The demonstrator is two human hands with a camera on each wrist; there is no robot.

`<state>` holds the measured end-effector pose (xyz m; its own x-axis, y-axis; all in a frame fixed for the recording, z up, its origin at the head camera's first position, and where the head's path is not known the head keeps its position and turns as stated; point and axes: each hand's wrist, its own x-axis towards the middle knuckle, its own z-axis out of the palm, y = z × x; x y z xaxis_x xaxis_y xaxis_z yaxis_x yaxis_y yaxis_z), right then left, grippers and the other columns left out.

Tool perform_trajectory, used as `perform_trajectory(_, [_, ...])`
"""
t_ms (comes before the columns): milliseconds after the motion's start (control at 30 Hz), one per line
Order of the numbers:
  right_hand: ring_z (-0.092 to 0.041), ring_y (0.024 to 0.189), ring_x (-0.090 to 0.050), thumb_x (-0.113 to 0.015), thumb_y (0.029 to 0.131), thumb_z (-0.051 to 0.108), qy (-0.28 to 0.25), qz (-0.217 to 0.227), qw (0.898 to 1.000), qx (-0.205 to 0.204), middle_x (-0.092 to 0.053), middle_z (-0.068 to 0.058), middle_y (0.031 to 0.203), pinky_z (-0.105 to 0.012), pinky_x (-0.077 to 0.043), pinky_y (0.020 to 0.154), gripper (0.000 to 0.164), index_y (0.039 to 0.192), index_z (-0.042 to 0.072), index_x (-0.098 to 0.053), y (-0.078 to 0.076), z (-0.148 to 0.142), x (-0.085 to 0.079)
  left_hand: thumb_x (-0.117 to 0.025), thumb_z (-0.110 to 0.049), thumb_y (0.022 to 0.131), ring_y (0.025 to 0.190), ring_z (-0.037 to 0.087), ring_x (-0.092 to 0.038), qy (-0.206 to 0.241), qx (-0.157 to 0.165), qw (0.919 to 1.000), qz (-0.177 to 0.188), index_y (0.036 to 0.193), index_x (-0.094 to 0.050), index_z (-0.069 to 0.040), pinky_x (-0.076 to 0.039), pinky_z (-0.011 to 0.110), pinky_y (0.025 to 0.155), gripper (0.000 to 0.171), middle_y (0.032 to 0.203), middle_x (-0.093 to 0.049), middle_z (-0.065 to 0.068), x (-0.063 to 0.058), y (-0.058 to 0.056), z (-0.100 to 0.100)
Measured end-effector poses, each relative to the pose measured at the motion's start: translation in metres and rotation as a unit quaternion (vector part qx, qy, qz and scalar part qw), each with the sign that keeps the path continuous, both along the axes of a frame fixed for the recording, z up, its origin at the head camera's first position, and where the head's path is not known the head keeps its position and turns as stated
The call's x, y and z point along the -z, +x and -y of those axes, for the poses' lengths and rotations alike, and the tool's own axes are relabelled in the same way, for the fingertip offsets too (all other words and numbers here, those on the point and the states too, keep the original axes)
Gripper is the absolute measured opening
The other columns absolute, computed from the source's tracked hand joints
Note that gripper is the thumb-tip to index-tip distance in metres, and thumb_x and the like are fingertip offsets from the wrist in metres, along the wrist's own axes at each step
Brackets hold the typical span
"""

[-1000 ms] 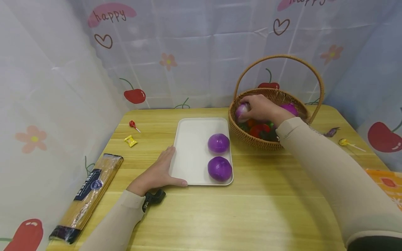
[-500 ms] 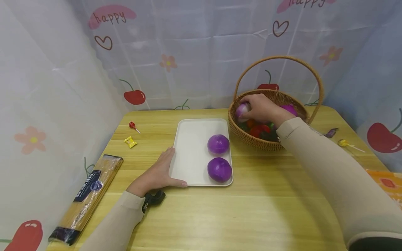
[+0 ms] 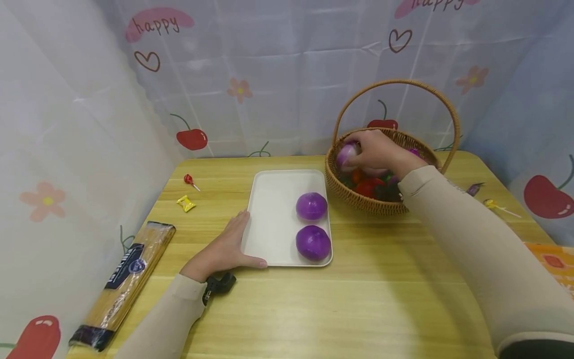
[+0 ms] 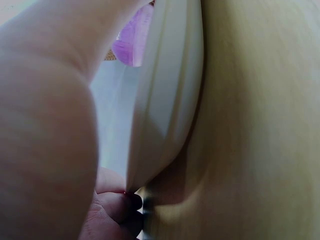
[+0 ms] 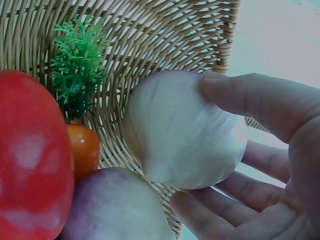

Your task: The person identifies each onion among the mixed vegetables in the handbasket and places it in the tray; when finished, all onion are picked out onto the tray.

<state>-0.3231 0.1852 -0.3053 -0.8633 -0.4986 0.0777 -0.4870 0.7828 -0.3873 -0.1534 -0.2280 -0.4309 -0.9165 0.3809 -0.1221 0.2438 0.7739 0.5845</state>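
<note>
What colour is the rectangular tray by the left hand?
Plain white; the rectangular tray shows best in the head view.

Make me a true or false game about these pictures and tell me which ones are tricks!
1. The right hand holds a purple-and-white vegetable. True.
2. The left hand touches the white tray. True.
3. Five purple vegetables lie on the tray. False: two purple vegetables do.
4. The basket has a handle. True.
5. The lollipop near the yellow candy is green. False: that lollipop is red.
</note>
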Motion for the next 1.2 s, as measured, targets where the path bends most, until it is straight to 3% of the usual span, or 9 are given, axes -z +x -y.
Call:
perform_trajectory(500, [-0.04, 0.116, -0.062, -0.08, 0.095, 0.02, -0.023, -0.001, 1.0, -0.004, -0.062, -0.026, 0.136, -0.055, -0.052, 0.098, 0.061, 0.147, -0.004, -0.058, 0.01, 0.0, -0.011, -0.088, -0.075, 0.066, 0.159, 0.031, 0.002, -0.001, -0.003, 1.0, 0.0, 0.168, -0.003, 0.0, -0.007, 0.049, 0.126, 0.152, 0.174, 0.0, 0.017, 0.0, 0.0, 0.0])
perform_trajectory(833, [-0.037, 0.116, -0.061, -0.082, 0.093, 0.028, -0.052, -0.015, 0.999, -0.007, -0.065, -0.022, 0.133, -0.054, -0.051, 0.1, 0.059, 0.141, -0.001, -0.063, 0.012, 0.001, -0.021, -0.088, -0.074, 0.067, 0.159, 0.031, 0.002, 0.003, -0.005, 1.0, 0.002, 0.168, -0.003, -0.001, -0.007, 0.05, 0.126, 0.151, 0.174, -0.001, 0.016, 0.0, 0.001, 0.0])
perform_trajectory(1200, [-0.033, 0.117, -0.063, -0.082, 0.094, 0.03, -0.095, 0.019, 0.995, -0.019, -0.063, -0.019, 0.137, -0.05, -0.051, 0.101, 0.066, 0.147, 0.0, -0.058, 0.028, 0.015, -0.038, -0.088, -0.075, 0.067, 0.159, 0.033, 0.002, 0.001, -0.006, 1.0, 0.003, 0.168, -0.003, -0.001, -0.007, 0.051, 0.125, 0.151, 0.174, 0.0, 0.017, 0.001, 0.0, -0.001])
